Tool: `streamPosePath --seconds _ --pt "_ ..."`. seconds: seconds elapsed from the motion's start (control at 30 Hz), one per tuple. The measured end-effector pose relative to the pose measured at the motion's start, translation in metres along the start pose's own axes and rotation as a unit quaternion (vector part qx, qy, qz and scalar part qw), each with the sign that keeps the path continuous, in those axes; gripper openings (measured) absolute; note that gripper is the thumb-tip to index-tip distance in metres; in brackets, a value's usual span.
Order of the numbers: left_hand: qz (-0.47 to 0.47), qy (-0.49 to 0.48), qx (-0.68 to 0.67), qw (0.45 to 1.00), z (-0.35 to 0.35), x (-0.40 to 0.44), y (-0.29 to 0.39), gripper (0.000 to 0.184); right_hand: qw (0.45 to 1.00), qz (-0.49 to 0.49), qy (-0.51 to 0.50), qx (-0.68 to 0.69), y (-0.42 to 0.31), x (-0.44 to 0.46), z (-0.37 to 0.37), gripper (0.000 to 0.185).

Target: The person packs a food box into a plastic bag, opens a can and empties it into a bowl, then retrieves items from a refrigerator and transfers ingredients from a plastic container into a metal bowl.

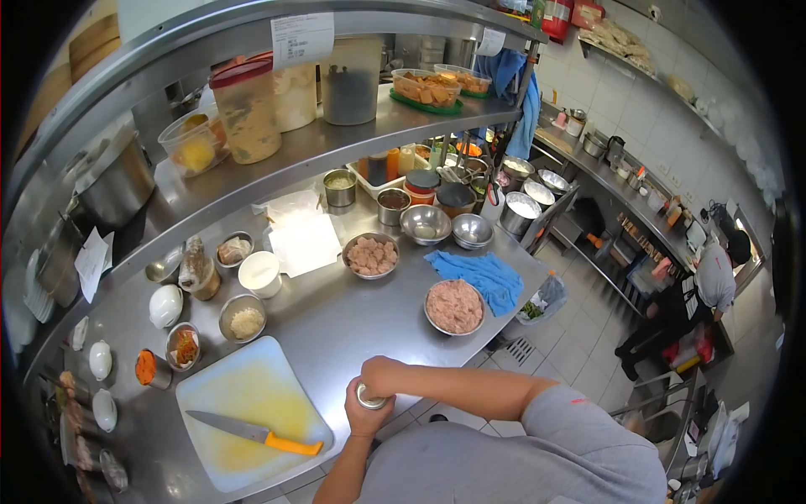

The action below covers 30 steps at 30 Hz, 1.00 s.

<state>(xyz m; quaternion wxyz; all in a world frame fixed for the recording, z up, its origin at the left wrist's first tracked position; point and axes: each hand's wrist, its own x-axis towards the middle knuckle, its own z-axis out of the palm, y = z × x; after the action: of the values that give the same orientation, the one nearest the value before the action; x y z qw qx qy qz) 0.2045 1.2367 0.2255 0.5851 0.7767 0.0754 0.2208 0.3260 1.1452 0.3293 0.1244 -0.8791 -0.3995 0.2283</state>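
My left hand (359, 412) is wrapped round a small round container (370, 398) with a pale metallic rim, just off the front edge of the counter. Over its top, my right hand (383, 377) is closed with the fingers at the rim; what they hold, if anything, is hidden. Left of the hands lies a white cutting board (252, 386) with yellow stains. On it rests a knife (243, 428) with a yellow handle. Beyond the hands stand a bowl of pale pink minced meat (454, 307) and a bowl of chunkier meat (370, 255).
A blue cloth (478, 277) lies behind the mince bowl, near two steel bowls (426, 225). Small bowls, a white tub (260, 275) and a cup of orange food (153, 368) stand at left. A steel shelf (353, 139) overhangs the back. Another person (701, 294) works far right.
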Motion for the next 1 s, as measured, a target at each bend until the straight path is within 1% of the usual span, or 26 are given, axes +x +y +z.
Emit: streamPosePath --seconds 0.03,0.07,0.1,0.17,0.2,0.27,0.3,0.33,0.37,0.43,0.47,0.53,0.67,0.73,0.77,0.83,0.87,0.93,0.97,1.0 --pt "-0.012 -0.038 0.039 0.998 -0.003 0.001 -0.002 0.088 0.995 0.014 -0.096 0.013 0.001 0.003 -0.004 0.044" --pt "-0.013 -0.038 0.038 0.998 -0.003 0.001 -0.004 0.088 0.993 0.004 -0.097 0.065 0.015 0.007 0.001 0.050" --pt "-0.002 -0.034 0.039 0.999 -0.002 0.002 -0.001 0.085 0.993 0.005 -0.099 0.065 0.016 0.006 -0.004 0.050" --pt "0.007 -0.030 0.041 0.999 -0.003 0.007 0.008 0.082 0.987 -0.047 -0.147 0.046 0.016 0.010 -0.021 0.048" --pt "-0.006 -0.041 0.026 0.999 -0.005 0.009 0.013 0.078 0.986 -0.031 -0.164 -0.010 0.021 0.022 -0.017 0.044" --pt "-0.023 -0.046 0.019 0.999 -0.006 0.013 0.025 0.070 0.986 -0.040 -0.162 -0.010 0.036 0.039 -0.006 0.043" --pt "-0.026 -0.044 0.020 0.999 -0.006 0.014 0.025 0.070 0.987 -0.049 -0.155 -0.013 0.033 0.042 -0.010 0.043" --pt "-0.011 -0.040 0.016 0.999 -0.006 0.015 0.023 0.069 0.987 -0.026 -0.155 -0.022 0.031 0.041 -0.011 0.040" --pt "0.003 -0.039 0.013 0.999 -0.006 0.015 0.023 0.068 0.987 -0.026 -0.158 -0.020 0.022 0.038 -0.016 0.040" --pt "-0.005 -0.046 0.016 0.999 -0.007 0.014 0.023 0.069 0.982 -0.010 -0.142 -0.127 0.005 0.029 -0.023 0.035" --pt "-0.006 -0.045 0.011 0.999 -0.006 0.014 0.021 0.070 0.982 -0.009 -0.144 -0.126 0.001 0.023 -0.021 0.035" --pt "-0.009 -0.045 0.007 0.999 -0.006 0.014 0.018 0.071 0.992 0.035 -0.045 -0.113 -0.006 0.011 -0.015 0.032" --pt "-0.041 -0.047 -0.012 0.998 -0.004 0.015 0.010 0.074 0.991 0.037 -0.049 -0.122 -0.013 0.001 -0.016 0.031" --pt "-0.054 -0.049 -0.018 0.997 -0.004 0.016 0.009 0.075 0.994 0.042 -0.012 -0.097 -0.013 -0.003 -0.011 0.024" --pt "-0.059 -0.053 -0.017 0.997 -0.004 0.015 0.009 0.074 0.994 0.041 -0.015 -0.095 -0.012 -0.007 -0.008 0.024" --pt "-0.065 -0.058 -0.015 0.996 -0.006 0.019 0.013 0.073 0.996 0.013 0.038 -0.075 -0.014 -0.015 -0.010 0.017" --pt "-0.063 -0.060 -0.019 0.996 -0.007 0.022 0.016 0.072 0.996 0.014 0.036 -0.074 -0.013 -0.016 -0.006 0.017" --pt "-0.066 -0.068 -0.024 0.995 -0.006 0.023 0.018 0.071 0.982 -0.065 0.156 -0.085 -0.014 -0.023 0.003 0.012" --pt "-0.061 -0.073 -0.012 0.995 -0.005 0.026 0.016 0.069 0.982 -0.064 0.153 -0.085 -0.012 -0.027 0.005 0.012" --pt "-0.055 -0.076 0.002 0.996 -0.004 0.031 0.012 0.067 0.978 -0.080 0.172 -0.090 -0.014 -0.033 0.000 0.010"
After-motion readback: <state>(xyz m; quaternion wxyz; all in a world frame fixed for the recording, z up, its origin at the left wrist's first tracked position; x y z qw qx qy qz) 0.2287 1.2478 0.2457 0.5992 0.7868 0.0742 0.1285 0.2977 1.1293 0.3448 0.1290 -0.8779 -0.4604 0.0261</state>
